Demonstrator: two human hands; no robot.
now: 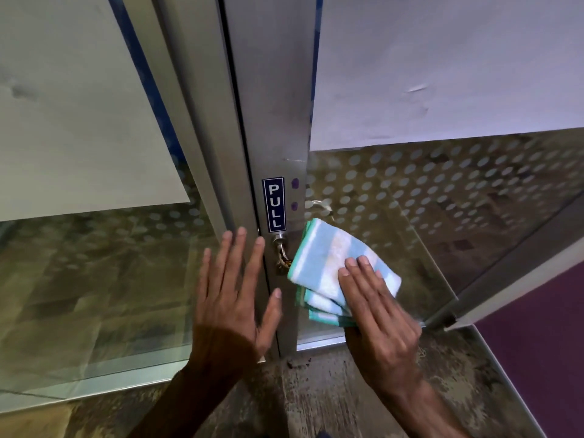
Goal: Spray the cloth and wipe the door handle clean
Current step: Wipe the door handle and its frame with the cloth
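A folded cloth [328, 263] with blue, white and green stripes covers most of the metal door handle [280, 248]; only the handle's left end near the frame shows. My right hand [376, 314] presses flat on the cloth, fingers on top and the thumb hidden under it. My left hand [234, 298] is spread open, fingers resting against the metal door frame [275, 121] just left of the handle. No spray bottle is in view.
A blue PULL sign [274, 204] sits on the frame above the handle. Glass panels with frosted dots [442, 191] stand on both sides, paper sheets covering their upper parts. Worn floor lies below, and a purple floor area [543, 343] lies at the right.
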